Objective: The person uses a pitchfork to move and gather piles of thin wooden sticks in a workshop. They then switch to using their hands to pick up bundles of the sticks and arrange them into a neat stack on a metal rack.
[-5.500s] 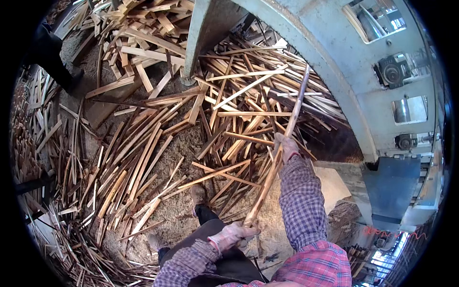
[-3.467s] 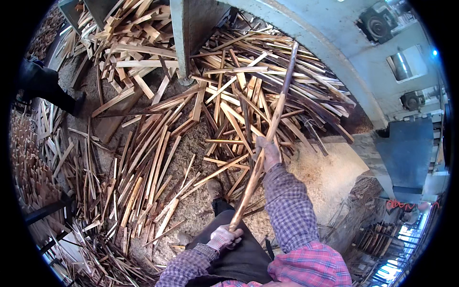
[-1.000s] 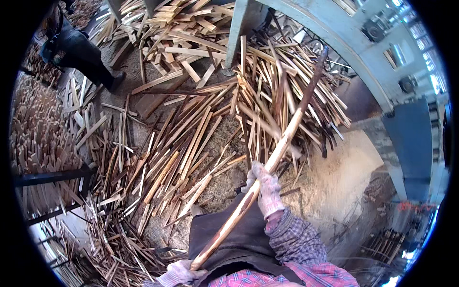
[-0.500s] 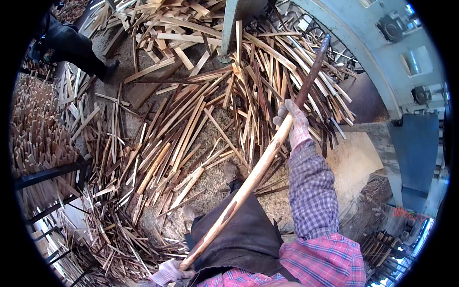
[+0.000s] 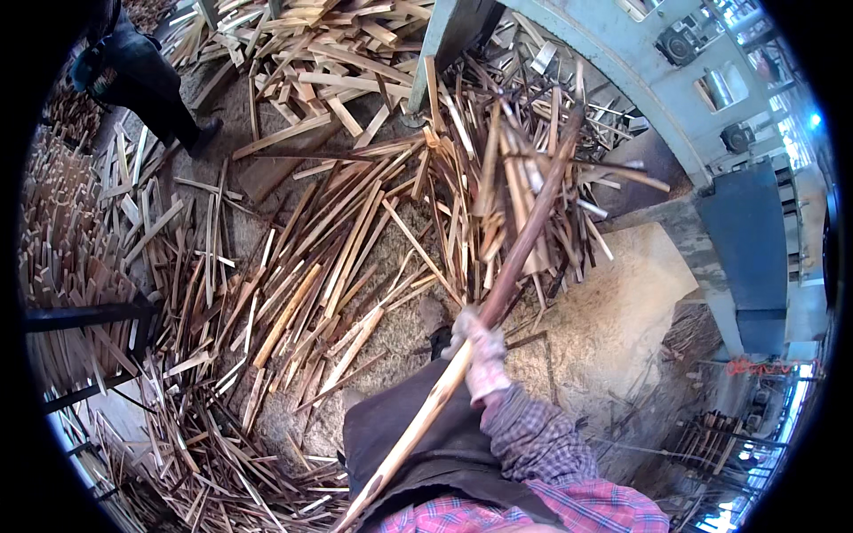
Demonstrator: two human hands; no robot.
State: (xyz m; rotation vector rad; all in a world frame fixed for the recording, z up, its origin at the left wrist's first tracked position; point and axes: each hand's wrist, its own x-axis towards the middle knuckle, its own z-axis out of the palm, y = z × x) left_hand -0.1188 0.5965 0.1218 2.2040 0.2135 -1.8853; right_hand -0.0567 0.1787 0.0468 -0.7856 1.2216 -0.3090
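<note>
My right hand (image 5: pixel 475 342), in a pale work glove, is closed around the middle of a long wooden pole (image 5: pixel 418 422). The pole's near part is pale and peeled, its upper part dark brown. It slants from the lower edge up and right into a heap of thin wood strips (image 5: pixel 458 240), and its far end is hard to make out among them. Several strips around that end are smeared by motion. My left hand is out of the picture; the pole's near end runs off the lower edge.
A pale green machine frame (image 5: pixel 613 62) curves along the right, with a blue panel (image 5: pixel 751 258) below it. Sawdust (image 5: pixel 613 293) covers the floor near my right arm. Upright sticks fill a dark metal rack (image 5: pixel 89 315) at left. Another person (image 5: pixel 147 75) stands far left.
My right hand has come down and left, nearer my body, with the pole. Strips near the pole's far end have shifted and blurred. My left hand has left the picture.
</note>
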